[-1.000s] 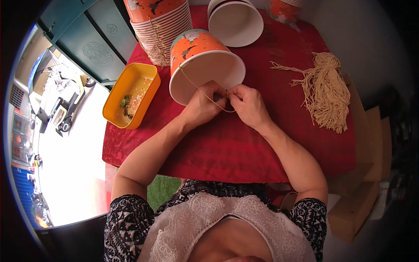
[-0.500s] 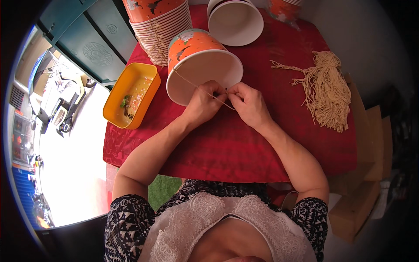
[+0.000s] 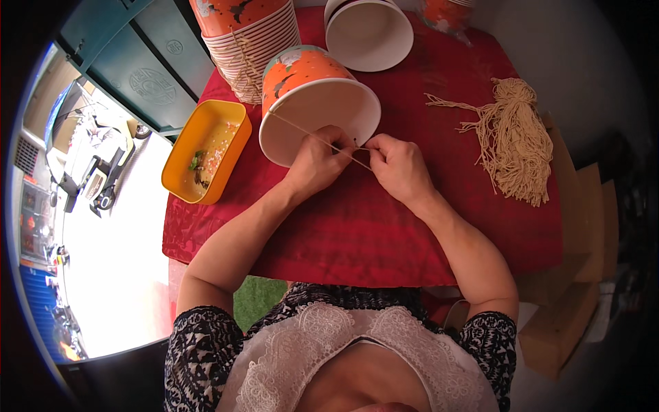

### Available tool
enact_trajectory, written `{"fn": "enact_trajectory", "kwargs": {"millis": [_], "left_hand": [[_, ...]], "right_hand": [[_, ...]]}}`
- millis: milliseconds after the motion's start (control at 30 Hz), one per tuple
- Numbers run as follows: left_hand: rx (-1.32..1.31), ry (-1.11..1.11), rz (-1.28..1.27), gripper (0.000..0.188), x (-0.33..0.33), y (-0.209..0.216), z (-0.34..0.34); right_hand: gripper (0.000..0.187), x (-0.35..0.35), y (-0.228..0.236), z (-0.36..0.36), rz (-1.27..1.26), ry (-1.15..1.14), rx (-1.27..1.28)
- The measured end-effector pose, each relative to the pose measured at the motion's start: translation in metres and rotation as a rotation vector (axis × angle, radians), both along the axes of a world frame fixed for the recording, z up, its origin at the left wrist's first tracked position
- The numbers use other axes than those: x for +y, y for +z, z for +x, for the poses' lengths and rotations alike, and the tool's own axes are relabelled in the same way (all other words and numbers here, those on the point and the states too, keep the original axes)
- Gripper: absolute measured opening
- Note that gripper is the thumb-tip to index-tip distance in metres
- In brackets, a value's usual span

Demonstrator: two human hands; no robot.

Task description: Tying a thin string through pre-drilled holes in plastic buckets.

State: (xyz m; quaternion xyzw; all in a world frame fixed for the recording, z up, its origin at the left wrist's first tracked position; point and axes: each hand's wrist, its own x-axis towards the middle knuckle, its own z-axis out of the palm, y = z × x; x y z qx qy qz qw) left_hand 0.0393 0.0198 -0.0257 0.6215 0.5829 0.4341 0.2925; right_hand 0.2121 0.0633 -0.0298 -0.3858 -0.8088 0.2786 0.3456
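An orange paper bucket [image 3: 302, 72] with a dark and white pattern lies tilted on its side, its white mouth facing me. A thin beige cord [image 3: 294, 124] runs from the left of its rim across the opening to my hands. My left hand [image 3: 321, 158] is at the lower rim, thumb and fingers pinched on the cord. Just to its right, my right hand [image 3: 400, 168] pinches the cord too, and a short stretch shows between the two hands. A small dark spot shows on the rim by my fingertips. My curled fingers partly hide the cord's end.
A tall stack of matching buckets [image 3: 257, 48] with cords stands behind left. White-lined buckets [image 3: 371, 38] lie at the back. A yellow plastic tub [image 3: 237, 147] with scraps sits left. A beige cord bundle [image 3: 515, 147] lies right on the red tablecloth [image 3: 439, 247]. Cardboard [image 3: 563, 323] stands beyond the table.
My right hand has moved slightly right, away from the left. The cord across the mouth looks straighter, and a stretch of it now shows between my hands. The bucket has barely moved.
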Motion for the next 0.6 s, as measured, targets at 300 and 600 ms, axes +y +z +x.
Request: {"fn": "enact_trajectory", "kwargs": {"millis": [300, 600], "left_hand": [[0.042, 0.062, -0.004, 0.009, -0.0007, 0.0001, 0.0015], [0.123, 0.103, -0.014, 0.013, 0.0074, -0.0019, 0.0057]], "right_hand": [[0.011, -0.0014, 0.0004, 0.0014, -0.011, -0.026, -0.025], [0.011, 0.0051, -0.0051, 0.0049, -0.052, 0.0, 0.073]]}}
